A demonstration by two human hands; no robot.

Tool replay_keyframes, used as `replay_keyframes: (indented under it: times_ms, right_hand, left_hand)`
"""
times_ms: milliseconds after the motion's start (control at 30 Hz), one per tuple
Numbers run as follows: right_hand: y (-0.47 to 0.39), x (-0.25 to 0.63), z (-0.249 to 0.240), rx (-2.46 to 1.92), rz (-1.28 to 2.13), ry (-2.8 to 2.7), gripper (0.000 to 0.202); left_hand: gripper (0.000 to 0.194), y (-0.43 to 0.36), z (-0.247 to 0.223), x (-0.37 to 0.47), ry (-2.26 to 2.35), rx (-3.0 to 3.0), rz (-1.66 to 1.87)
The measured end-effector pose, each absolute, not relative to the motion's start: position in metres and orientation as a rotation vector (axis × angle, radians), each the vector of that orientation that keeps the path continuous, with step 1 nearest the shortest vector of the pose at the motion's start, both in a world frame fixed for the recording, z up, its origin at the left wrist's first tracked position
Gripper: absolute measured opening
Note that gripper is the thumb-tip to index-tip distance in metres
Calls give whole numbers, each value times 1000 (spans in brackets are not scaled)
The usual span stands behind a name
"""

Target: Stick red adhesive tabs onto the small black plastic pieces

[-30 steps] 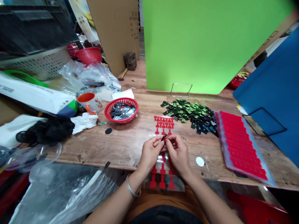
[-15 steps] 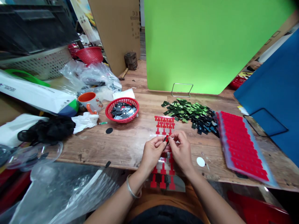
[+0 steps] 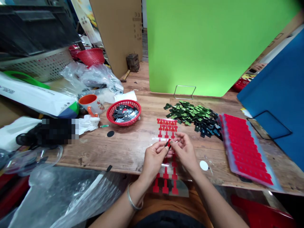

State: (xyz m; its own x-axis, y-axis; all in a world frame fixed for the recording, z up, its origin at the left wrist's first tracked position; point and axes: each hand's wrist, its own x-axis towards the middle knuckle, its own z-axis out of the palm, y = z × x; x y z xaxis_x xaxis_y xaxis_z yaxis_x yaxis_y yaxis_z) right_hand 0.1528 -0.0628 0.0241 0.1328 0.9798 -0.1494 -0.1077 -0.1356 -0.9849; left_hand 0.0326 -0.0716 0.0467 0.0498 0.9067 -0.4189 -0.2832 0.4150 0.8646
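My left hand [image 3: 154, 158] pinches a small black piece with a red top [image 3: 168, 144] between thumb and fingers. My right hand [image 3: 184, 152] has its thumb and fingertips closed on the red part of the same piece. Both hands are just above a clear sheet with red T-shaped stickers [image 3: 165, 186], which lies on the wooden table and hangs over its front edge. Behind the hands is a loose pile of dark flat pieces [image 3: 194, 115]. A red basket [image 3: 138, 117] at the left holds more flat pieces.
A stack of red sticker sheets [image 3: 247, 148] lies at the right. Green [image 3: 201, 47] and blue [image 3: 277, 91] panels stand behind. On the left are an orange-and-white mug [image 3: 92, 104], white tissue [image 3: 89, 123], plastic bags [image 3: 95, 76] and a black cloth bundle.
The fingers of my right hand have spread slightly and its wrist has moved a little right. More of the red-topped piece shows. The view has shifted very slightly.
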Motion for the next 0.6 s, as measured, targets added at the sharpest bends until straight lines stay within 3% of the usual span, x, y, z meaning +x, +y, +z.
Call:
replay_keyframes:
  times_ms: [100,300,500,600]
  right_hand:
    - [-63,149,18,-1187,1505,-861,27]
    - [-61,143,9,-1230,1536,-734,38]
    - [-66,145,11,-1264,1513,-819,37]
    - [-66,151,10,-1286,1449,-933,31]
  left_hand:
    - [37,-73,49,32,1161,687,995]
    - [37,-66,43,12,1166,691,933]
    - [45,10,59,-64,1439,959,1415]
    - [39,45,73,-100,1705,1325,1499]
